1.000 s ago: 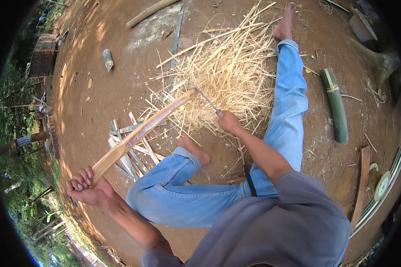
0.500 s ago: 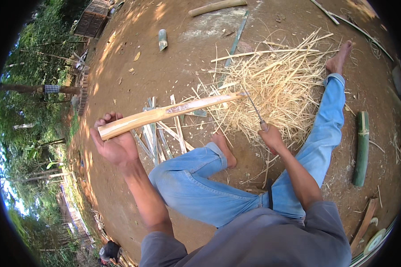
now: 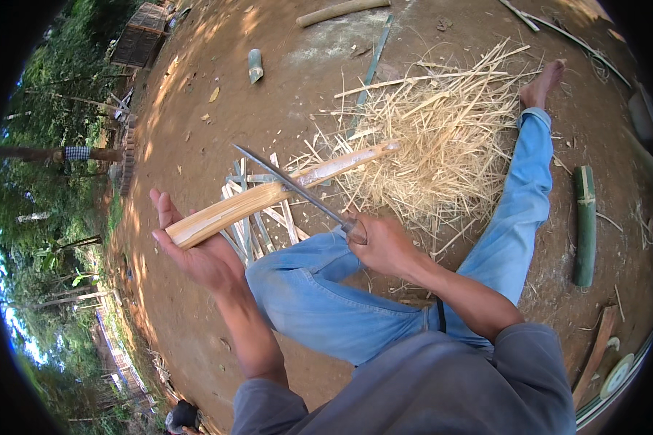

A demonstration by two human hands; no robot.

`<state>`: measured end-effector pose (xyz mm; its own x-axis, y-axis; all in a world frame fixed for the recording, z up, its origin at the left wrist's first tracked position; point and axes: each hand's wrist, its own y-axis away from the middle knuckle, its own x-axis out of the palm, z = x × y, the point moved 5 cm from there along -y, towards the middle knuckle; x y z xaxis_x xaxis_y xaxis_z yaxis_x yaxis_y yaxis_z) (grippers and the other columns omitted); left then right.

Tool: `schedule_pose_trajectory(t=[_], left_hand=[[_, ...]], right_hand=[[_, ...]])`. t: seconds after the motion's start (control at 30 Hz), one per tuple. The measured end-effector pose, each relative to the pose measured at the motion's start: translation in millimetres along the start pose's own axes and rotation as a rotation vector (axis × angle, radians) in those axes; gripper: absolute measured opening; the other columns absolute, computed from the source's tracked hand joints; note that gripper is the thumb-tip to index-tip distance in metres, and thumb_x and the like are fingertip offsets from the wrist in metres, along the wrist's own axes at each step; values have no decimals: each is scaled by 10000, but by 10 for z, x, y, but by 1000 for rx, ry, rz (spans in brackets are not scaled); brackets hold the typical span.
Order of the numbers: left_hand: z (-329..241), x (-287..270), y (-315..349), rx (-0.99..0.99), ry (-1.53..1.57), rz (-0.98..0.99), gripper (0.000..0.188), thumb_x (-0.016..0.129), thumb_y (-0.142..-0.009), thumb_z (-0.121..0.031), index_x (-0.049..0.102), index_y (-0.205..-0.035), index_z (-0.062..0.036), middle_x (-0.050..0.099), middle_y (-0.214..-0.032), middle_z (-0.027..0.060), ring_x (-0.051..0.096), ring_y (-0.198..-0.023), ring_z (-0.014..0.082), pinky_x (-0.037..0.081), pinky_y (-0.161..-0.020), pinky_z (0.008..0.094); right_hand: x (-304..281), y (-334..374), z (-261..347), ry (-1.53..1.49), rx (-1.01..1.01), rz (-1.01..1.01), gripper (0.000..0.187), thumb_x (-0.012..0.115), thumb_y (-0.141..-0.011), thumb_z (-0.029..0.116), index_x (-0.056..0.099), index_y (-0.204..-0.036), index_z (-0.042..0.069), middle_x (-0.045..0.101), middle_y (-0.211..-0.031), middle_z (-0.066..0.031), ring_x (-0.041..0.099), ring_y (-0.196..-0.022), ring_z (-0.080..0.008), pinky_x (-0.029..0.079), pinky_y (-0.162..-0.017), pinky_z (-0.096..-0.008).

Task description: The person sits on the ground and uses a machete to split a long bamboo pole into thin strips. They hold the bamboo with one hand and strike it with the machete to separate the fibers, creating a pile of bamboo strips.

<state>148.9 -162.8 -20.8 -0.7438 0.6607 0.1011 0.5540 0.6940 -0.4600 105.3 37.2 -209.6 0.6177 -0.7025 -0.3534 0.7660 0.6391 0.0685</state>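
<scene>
A long, pale split bamboo piece (image 3: 228, 212) slants from my left hand (image 3: 214, 267) up to the right, its node near the middle. Its thick near end rests in my left palm, with the thumb and fingers about it. The thin far end lies over a heap of shavings (image 3: 442, 138). My right hand (image 3: 386, 246) is closed round the wooden handle of a knife (image 3: 297, 187). The dark blade crosses the bamboo close to the node, tip pointing up and left; whether it touches the wood I cannot tell.
Several thin bamboo strips (image 3: 286, 217) lie beyond my bent left knee (image 3: 290, 275). A short green bamboo section (image 3: 255, 66) is at the far left, a longer green one (image 3: 585, 232) at the right. A bamboo pole (image 3: 341, 12) lies at the back. A person (image 3: 183, 417) is at the lower left.
The knife has moved left, from the bamboo's far end to near its node, my right hand moving with it. My left hand and the bamboo have shifted slightly down and right.
</scene>
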Motion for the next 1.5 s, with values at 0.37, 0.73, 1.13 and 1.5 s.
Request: schedule_pose_trajectory(t=[0.37,0.73,1.13,1.5], left_hand=[[-144,146,347,25,-56,-107,574,189,-1040,-433,371,-1448,-73,291,-1554,44,134,-1472,142,57,-1172,453],[-159,207,319,104,-187,-135,541,182,-1034,-372,416,-1419,-74,335,-1535,81,165,-1473,219,89,-1164,499],[110,-120,-124,16,144,54,395,272,-1053,-343,526,-882,-93,601,-1182,159,417,-1323,280,317,-1091,387],[18,17,67,52,142,-158,314,317,-1036,-321,442,-830,-120,582,-1052,88,503,-1143,193,406,-923,348]], right_hand=[[0,241,-98,-30,17,-16,223,588,-860,220,632,-888,4,636,-637,-191,664,-651,-360,508,-610,-465],[-50,43,-927,-55,117,-111,219,609,-770,136,601,-931,-11,617,-696,-239,624,-656,-410,485,-620,-466],[3,-149,-1834,-42,446,-25,325,612,-796,246,625,-994,-12,663,-841,-240,657,-789,-401,508,-722,-446],[199,30,-526,-239,370,48,331,680,-787,211,622,-1062,35,681,-778,-187,656,-670,-325,508,-741,-427]])
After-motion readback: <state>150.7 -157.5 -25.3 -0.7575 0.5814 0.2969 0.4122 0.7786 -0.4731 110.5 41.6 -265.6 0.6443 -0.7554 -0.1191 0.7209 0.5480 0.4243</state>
